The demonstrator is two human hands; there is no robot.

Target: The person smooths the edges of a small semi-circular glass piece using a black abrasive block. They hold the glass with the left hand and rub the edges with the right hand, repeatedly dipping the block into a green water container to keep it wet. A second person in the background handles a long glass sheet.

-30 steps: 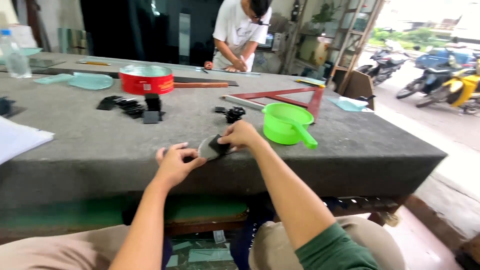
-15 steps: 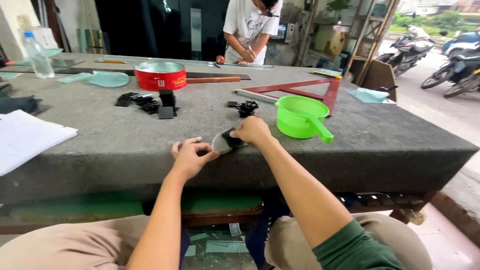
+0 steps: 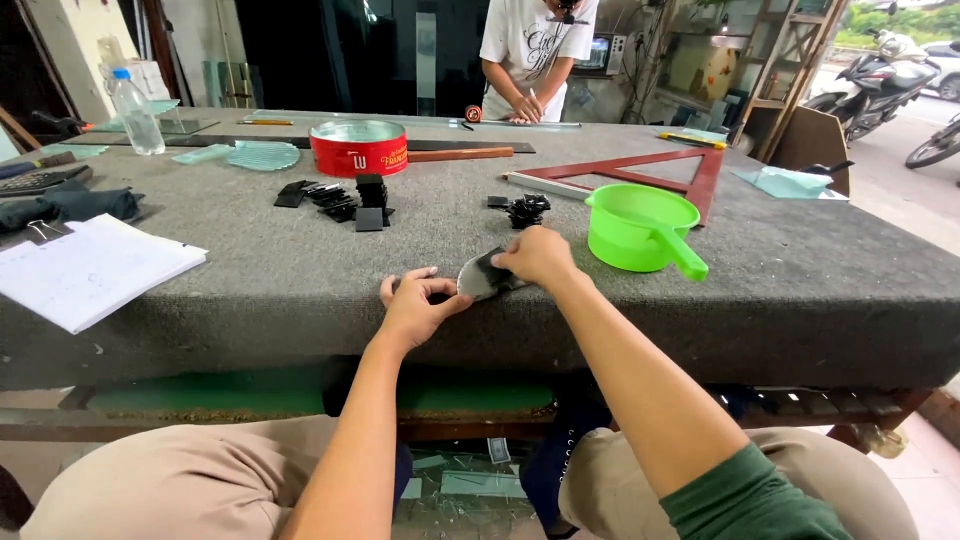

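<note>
A workshop open to the street on the right, with parked motorbikes outside, holds a big worktable covered in grey felt. Close to its near edge, about midway along, lies a small dark piece of glass with a curved outline, tilted up a little from the felt. The right hand lies over the piece's right side with fingers curled down on it, pressing or pinching its edge; the fingertips are hidden, so the exact hold cannot be told. The left hand rests flat on the felt just left of the piece, fingers together and the thumb reaching toward its lower edge, touching or nearly so.

Just right of the right hand stands a bright green plastic scoop with its handle pointing to the near edge. Behind the hands sits a small heap of black clips, and farther left a scatter of dark square pieces. Behind these is a round red tin, with a red wooden triangle to its right. Near the left edge lies an open white notebook, and a clear water bottle stands toward the far left corner. At the far edge another person in a white shirt bends over the table.
</note>
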